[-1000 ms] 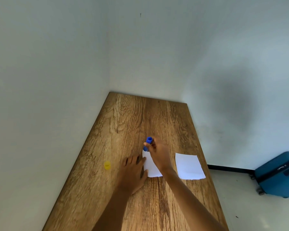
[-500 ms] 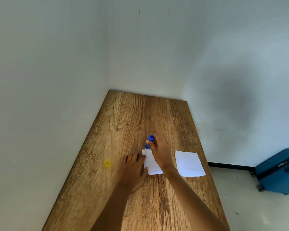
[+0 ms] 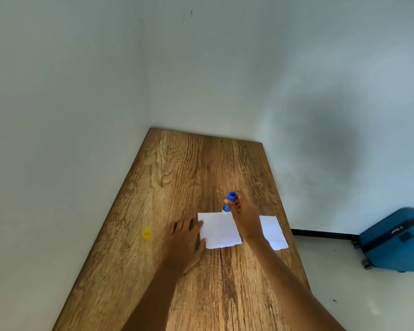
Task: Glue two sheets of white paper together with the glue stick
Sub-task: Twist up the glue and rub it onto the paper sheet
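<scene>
Head view: the right hand (image 3: 245, 217) is closed around the glue stick (image 3: 228, 203), tip down at the far edge of the near sheet (image 3: 219, 231); the left hand (image 3: 184, 244) lies flat and open, holding nothing, fingertips on that sheet's left edge. The second sheet (image 3: 273, 232) lies just beside, right, on the table (image 3: 177, 168). Risk, as judged: with only one edge pinned, a stroke could drag or crease the sheet, or smear glue onto the table.

Two bare forearms, no sleeves, watch or rings seen; left hand (image 3: 183, 242) and right hand (image 3: 245, 218) ungloved, fingers (image 3: 177, 226) bare.
</scene>
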Motion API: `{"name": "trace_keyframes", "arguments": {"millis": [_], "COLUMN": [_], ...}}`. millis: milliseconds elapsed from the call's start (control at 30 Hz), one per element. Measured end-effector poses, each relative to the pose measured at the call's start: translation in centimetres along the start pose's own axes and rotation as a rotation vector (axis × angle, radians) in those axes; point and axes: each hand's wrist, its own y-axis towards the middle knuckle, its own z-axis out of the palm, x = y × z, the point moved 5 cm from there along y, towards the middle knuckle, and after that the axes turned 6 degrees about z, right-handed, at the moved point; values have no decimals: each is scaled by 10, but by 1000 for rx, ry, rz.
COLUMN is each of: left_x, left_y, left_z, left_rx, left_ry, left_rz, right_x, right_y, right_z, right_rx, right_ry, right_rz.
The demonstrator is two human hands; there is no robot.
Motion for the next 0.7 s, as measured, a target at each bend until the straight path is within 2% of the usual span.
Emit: {"name": "trace_keyframes", "arguments": {"millis": [167, 367, 700], "left_x": [-1, 0, 5], "left_y": [0, 0, -1], "left_z": [-1, 0, -3], "left_rx": [2, 20, 61], "left_ry": [-16, -21, -198], "left_rz": [-3, -10, -118], "right_x": [-11, -20, -26], "right_y": [2, -3, -6], "right_z": [-7, -26, -28], "right_rx": [-42, -209, -109], "right_ry": [51, 290, 316], "right_rz": [69, 161, 134]}}
